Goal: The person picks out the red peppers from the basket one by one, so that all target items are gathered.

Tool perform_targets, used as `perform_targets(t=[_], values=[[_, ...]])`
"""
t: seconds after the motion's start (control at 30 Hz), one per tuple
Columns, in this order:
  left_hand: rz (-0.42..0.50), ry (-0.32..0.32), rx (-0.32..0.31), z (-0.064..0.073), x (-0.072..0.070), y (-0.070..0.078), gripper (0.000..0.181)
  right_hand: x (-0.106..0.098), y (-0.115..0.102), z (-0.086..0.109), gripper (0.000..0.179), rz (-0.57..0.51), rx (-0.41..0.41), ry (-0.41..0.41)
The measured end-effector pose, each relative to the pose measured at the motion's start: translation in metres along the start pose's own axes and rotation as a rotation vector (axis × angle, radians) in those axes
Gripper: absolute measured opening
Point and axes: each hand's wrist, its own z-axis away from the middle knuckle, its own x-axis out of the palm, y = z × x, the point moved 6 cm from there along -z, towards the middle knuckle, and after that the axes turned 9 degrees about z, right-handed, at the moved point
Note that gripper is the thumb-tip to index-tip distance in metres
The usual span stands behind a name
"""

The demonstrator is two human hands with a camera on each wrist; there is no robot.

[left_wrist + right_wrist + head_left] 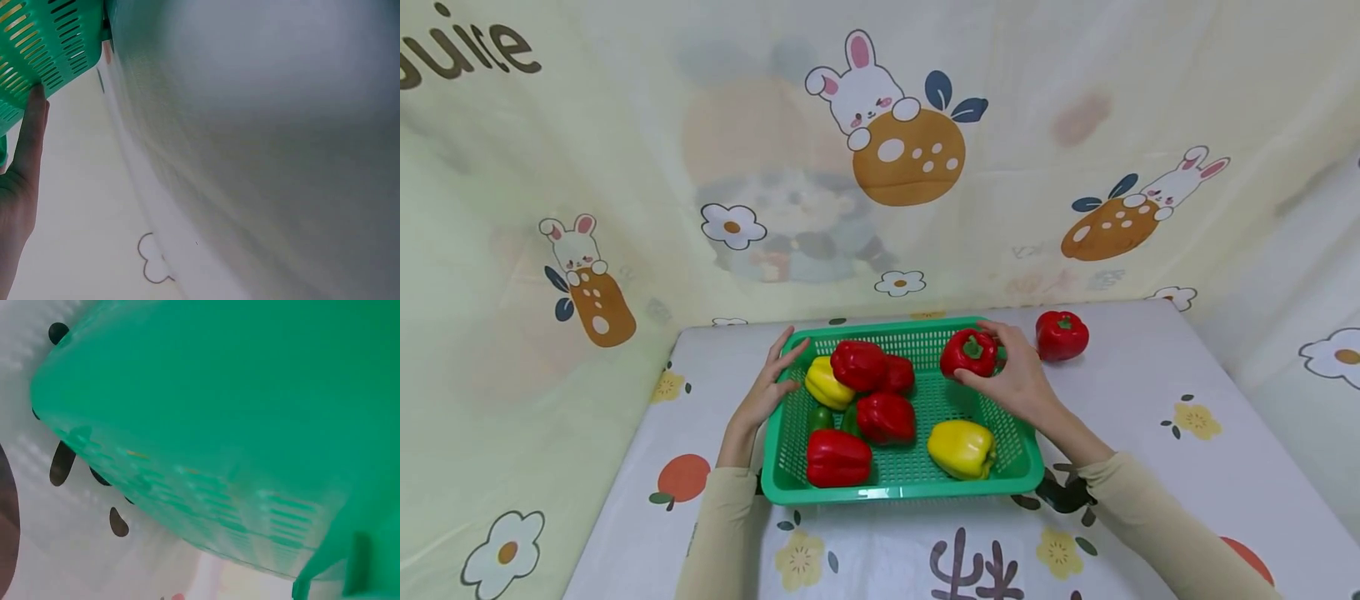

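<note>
My right hand grips a red bell pepper, its green stem facing up, over the right side of a green plastic basket. My left hand rests at the basket's left rim with fingers spread and fairly straight; in the left wrist view, one finger lies along the slotted outer wall. Inside, several red bell peppers pile up on the left with a yellow bell pepper and dark green vegetables, partly covered. Another yellow bell pepper lies at front right. The basket wall fills the right wrist view, hiding the right hand.
One more red bell pepper sits on the table outside the basket, behind and to the right. A patterned cloth covers the table. Printed curtains hang behind it and at both sides.
</note>
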Motion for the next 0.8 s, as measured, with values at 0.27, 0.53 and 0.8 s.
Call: perform_targets(t=[0.27,0.53,0.8], values=[[-0.011,-0.013,0.004,0.001,0.002,0.009,0.065,-0.022,0.010,-0.001,0.081,-0.035,-0.053,0.019],[-0.003,-0.005,0.001,0.003,0.001,0.010,0.064,-0.054,0.019,-0.007,0.075,-0.005,-0.072,0.079],[-0.004,-0.011,-0.004,0.002,0.002,0.011,0.064,-0.077,0.043,-0.003,0.072,0.057,-0.018,0.115]])
